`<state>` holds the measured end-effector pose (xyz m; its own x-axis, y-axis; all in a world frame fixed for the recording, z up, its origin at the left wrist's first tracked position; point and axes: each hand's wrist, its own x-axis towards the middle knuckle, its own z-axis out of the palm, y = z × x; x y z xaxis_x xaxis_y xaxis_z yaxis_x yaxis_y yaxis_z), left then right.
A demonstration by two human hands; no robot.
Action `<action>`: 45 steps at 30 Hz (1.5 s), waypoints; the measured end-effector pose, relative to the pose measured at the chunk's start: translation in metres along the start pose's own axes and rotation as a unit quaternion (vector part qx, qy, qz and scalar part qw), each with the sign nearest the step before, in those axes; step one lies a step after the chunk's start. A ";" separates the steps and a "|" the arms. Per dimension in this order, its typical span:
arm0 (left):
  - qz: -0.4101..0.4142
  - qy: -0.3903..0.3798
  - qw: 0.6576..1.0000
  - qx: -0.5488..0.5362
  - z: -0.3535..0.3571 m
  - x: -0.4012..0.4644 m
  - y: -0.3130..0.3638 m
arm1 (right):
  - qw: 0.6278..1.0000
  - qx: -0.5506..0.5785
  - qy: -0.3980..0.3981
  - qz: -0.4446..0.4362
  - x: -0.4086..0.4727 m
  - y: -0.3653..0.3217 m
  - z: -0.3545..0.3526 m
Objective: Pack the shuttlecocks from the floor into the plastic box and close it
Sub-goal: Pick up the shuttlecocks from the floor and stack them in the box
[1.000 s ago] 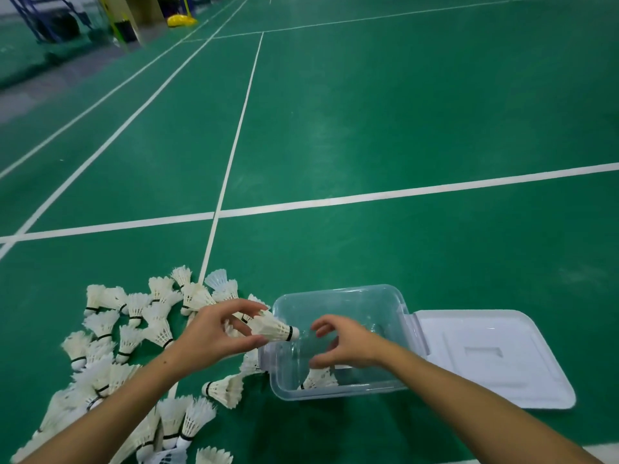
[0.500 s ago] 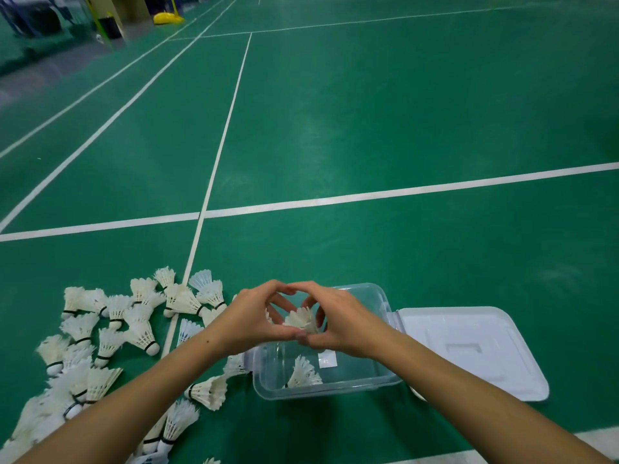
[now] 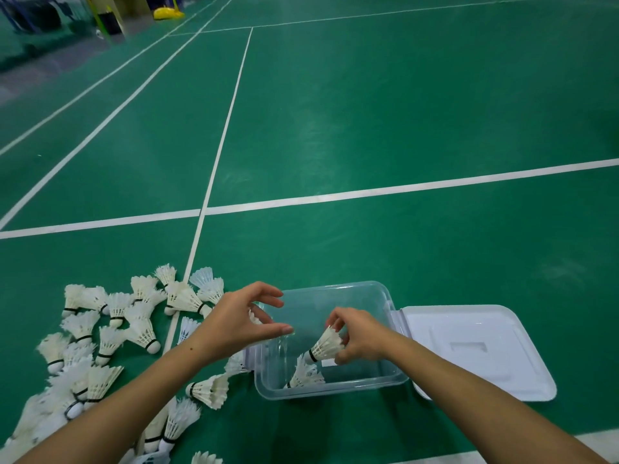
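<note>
Right hand pinches one shuttlecock.

A green court floor fills the view, crossed by white lines; one long line runs away toward the far edge; at the far left corner lies a yellow object, beside dark, blurred equipment on a grey strip

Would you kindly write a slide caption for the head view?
Right hand lowers a shuttlecock into the clear plastic box; left hand open above its rim, lid alongside.
</note>
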<state>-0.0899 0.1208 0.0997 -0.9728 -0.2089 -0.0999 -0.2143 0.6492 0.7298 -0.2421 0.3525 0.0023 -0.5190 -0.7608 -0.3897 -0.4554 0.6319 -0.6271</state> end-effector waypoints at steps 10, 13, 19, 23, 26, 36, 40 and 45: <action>-0.003 0.004 1.000 0.015 -0.007 -0.006 -0.009 | 0.991 -0.104 -0.083 -0.004 0.014 -0.008 0.035; -0.006 0.004 1.000 0.019 -0.009 -0.007 -0.013 | 0.993 -0.065 -0.098 0.008 0.017 -0.007 0.037; -0.004 0.002 1.000 0.015 -0.011 -0.008 -0.018 | 0.992 -0.005 -0.123 0.023 0.014 0.002 0.031; 0.007 -0.004 1.000 0.001 -0.008 -0.009 -0.013 | 0.993 0.004 -0.116 0.021 0.008 0.005 0.030; 0.021 -0.004 1.000 -0.010 -0.005 -0.010 -0.008 | 0.994 0.033 -0.101 0.021 0.000 0.001 0.023; 0.065 -0.017 0.995 -0.067 0.007 0.006 0.020 | 0.962 0.212 0.055 -0.162 -0.039 -0.077 -0.031; 0.075 -0.044 0.992 -0.089 0.011 0.013 0.026 | 0.951 0.209 0.063 -0.217 -0.039 -0.089 -0.026; 0.062 -0.019 0.993 -0.095 0.020 0.019 0.022 | 0.956 0.172 0.068 -0.229 -0.036 -0.087 -0.025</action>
<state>-0.1149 0.1451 0.1004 -0.9942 -0.1053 -0.0234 -0.0749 0.5177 0.8523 -0.2019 0.3288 0.0884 -0.4227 -0.9046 0.0552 -0.4047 0.1339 -0.9046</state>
